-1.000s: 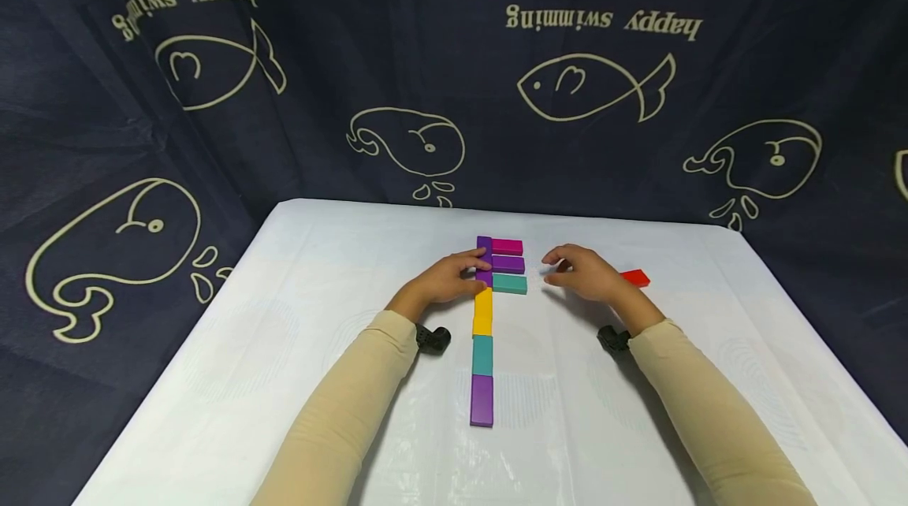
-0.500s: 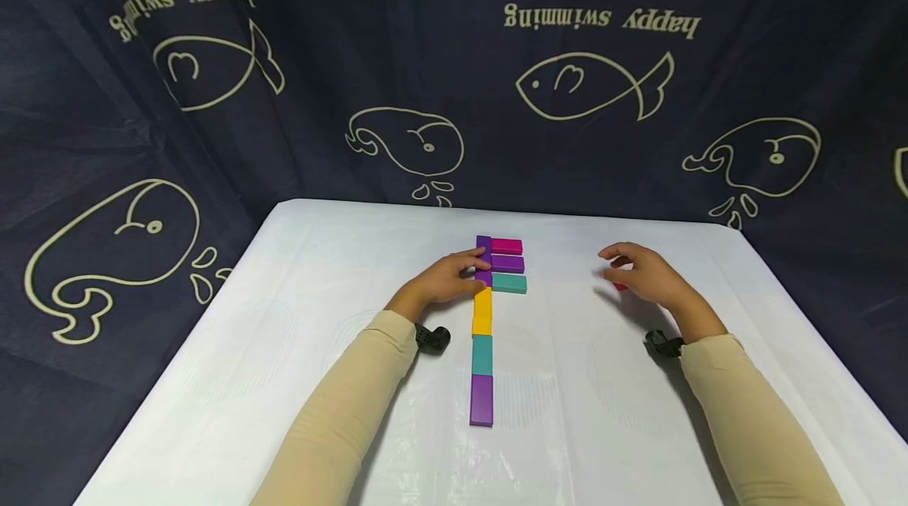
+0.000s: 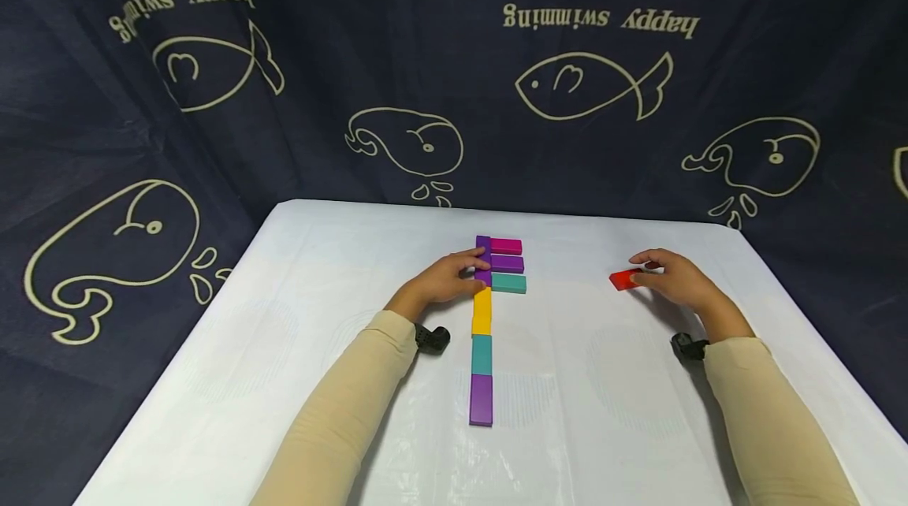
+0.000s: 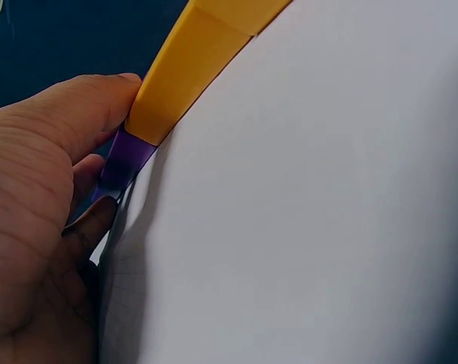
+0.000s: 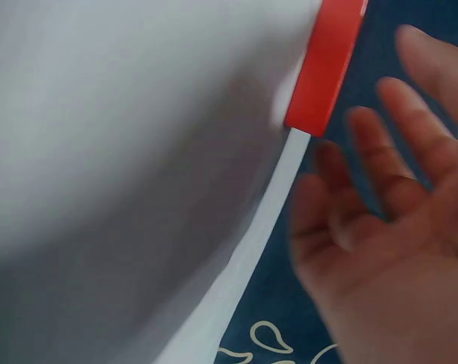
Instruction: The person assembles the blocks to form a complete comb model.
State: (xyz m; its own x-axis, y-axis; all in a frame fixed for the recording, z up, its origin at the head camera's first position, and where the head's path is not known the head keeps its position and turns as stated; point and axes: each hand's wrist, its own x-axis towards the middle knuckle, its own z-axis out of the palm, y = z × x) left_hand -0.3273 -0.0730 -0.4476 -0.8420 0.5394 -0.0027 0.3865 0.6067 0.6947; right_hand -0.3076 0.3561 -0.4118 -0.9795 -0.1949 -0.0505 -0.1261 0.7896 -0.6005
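A column of flat blocks runs up the middle of the white table. My left hand [image 3: 441, 279] rests along its far part, fingertips on the dark purple block [image 3: 483, 242] and thumb at the yellow block [image 3: 482, 309]. In the left wrist view the thumb touches the side of the yellow block [image 4: 168, 83] where it meets the purple block [image 4: 127, 157]. To the right, my right hand [image 3: 674, 281] is beside a red block [image 3: 623, 279], fingers loosely spread around its right end. The right wrist view shows the red block [image 5: 327, 68] apart from the relaxed fingers [image 5: 381, 159].
Magenta [image 3: 507, 247], purple [image 3: 507, 264] and teal [image 3: 509, 283] blocks stick out rightward from the column's far end. Nearer the front, the column continues with a teal block [image 3: 482, 355] and a purple block [image 3: 481, 400]. A dark patterned cloth [image 3: 596, 159] hangs behind the table [image 3: 567, 427].
My right hand has moved right, away from the column, passing over the red block to its right side. The left hand and the column stay in place.
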